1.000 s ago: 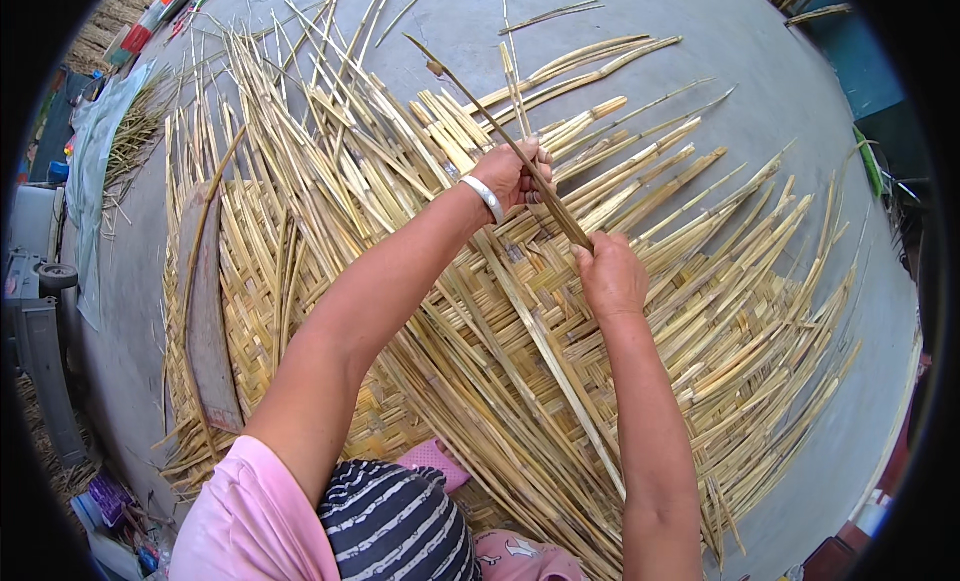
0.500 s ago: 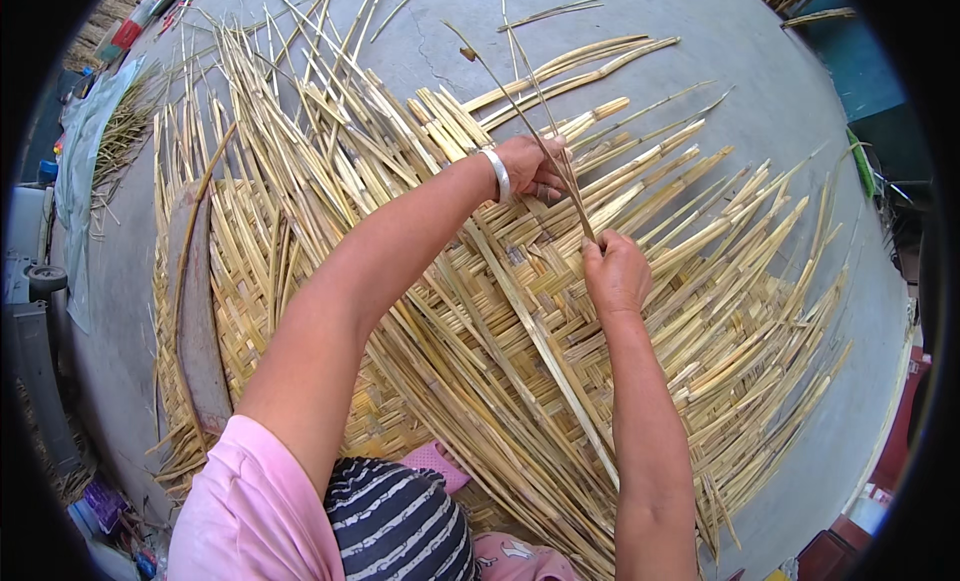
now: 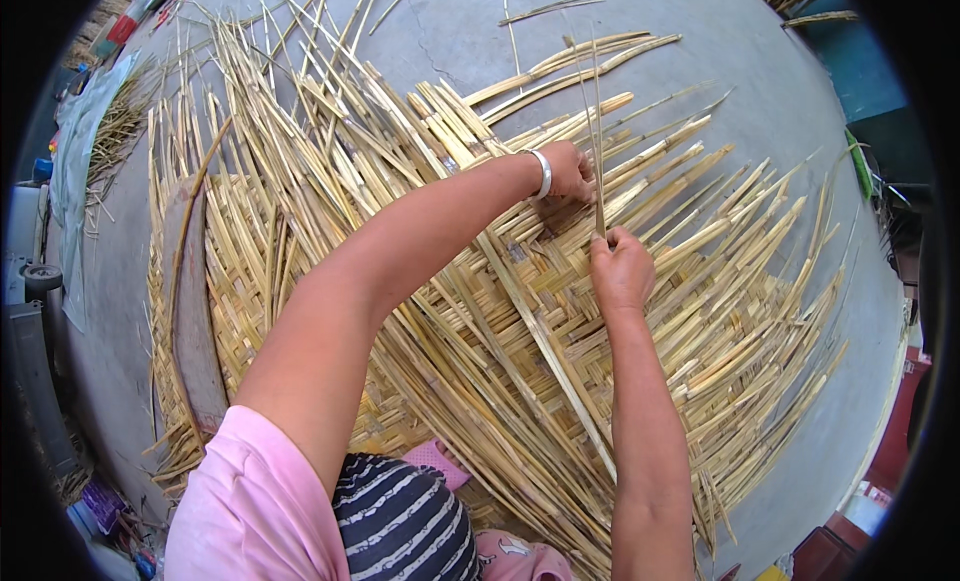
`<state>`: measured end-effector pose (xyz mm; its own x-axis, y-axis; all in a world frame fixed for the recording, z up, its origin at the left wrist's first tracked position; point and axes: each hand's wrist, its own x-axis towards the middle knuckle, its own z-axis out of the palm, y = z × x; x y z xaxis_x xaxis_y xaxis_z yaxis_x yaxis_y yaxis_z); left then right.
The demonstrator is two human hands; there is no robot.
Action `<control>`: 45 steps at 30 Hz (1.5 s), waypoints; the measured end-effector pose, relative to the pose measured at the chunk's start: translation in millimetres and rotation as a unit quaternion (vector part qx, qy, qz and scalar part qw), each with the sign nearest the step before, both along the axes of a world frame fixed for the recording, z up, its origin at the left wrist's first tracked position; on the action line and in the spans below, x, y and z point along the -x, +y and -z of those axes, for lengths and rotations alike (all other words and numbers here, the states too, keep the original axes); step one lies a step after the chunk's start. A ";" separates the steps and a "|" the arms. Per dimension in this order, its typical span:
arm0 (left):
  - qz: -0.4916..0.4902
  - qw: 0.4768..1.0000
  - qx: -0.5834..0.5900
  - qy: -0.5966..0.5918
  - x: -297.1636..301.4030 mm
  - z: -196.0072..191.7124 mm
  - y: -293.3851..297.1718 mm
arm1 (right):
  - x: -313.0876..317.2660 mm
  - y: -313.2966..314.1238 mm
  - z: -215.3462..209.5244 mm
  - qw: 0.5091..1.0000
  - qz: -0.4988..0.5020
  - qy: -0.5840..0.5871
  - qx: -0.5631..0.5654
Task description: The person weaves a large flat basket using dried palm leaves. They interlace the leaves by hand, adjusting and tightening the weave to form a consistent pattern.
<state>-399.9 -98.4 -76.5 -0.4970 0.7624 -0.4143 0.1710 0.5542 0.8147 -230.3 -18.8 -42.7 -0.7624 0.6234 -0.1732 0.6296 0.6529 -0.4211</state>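
My right hand (image 3: pixel 622 271) is closed on the lower end of a thin brownish reed strip (image 3: pixel 600 203), which points away from me and looks split in two toward its far tips. Just beyond it, my left hand (image 3: pixel 568 171), with a silver bracelet at the wrist, is closed with its fingertips at the strip's side. Both hands are above a large mat woven of flattened yellow reeds (image 3: pixel 545 273). Long loose reed strips (image 3: pixel 400 311) lie slantwise across the mat under my left arm. Unwoven reed ends (image 3: pixel 740 241) fan out along its far and right sides.
A curved wooden plank (image 3: pixel 185 301) rests on the mat's left part, with a thin bent stick along it. Loose reeds (image 3: pixel 600 56) lie on the grey concrete floor (image 3: pixel 450 31) beyond. A pale plastic sheet (image 3: pixel 85 181) and wheeled equipment (image 3: pixel 40 278) stand at the far left.
My left hand has moved right, closer to my right hand. The strip has swung from leaning left to nearly upright in view. My right hand has barely shifted.
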 end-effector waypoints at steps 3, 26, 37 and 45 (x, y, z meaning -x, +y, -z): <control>-0.017 1.000 -0.009 -0.023 1.7 2.0 -1.4 | -0.9 1.7 4.0 1.000 -0.003 0.016 -0.007; 0.085 0.977 0.045 0.189 -3.3 -6.3 -12.6 | -6.9 2.2 4.5 0.998 -0.015 0.062 -0.001; 0.048 0.990 0.027 0.127 7.1 7.0 -24.8 | -8.3 3.2 6.1 0.998 -0.028 0.060 0.006; 0.074 0.983 -0.008 0.166 0.0 5.9 -24.3 | -9.1 1.8 6.4 0.997 -0.028 0.075 0.006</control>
<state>-399.8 -122.8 -82.4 -0.4864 0.8416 -0.2348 0.5061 0.4904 0.7095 -221.3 -17.0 -49.1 -0.8136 0.5781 -0.0617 0.5215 0.6789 -0.5168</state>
